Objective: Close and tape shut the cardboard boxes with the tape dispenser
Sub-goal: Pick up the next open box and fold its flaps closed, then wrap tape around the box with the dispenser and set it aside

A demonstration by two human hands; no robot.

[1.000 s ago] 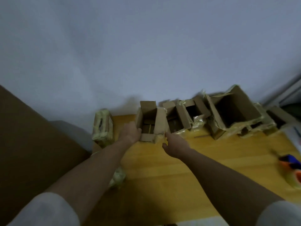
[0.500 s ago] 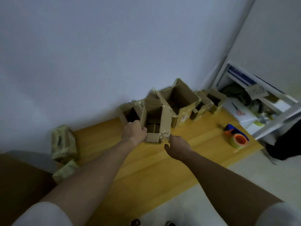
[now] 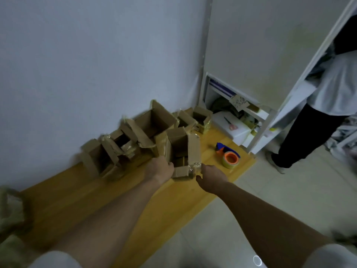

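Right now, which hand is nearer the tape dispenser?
Right. The right hand grips the open box on the side facing the tape dispenser; the left hand grips its far side.

White shelf unit [image 3: 257,130] with pink-handled scissors [image 3: 230,124]; beside it, a standing person's dark trouser leg [image 3: 305,136].

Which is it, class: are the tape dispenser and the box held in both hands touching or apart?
Apart. The head view shows bare wood between the tape dispenser and the box.
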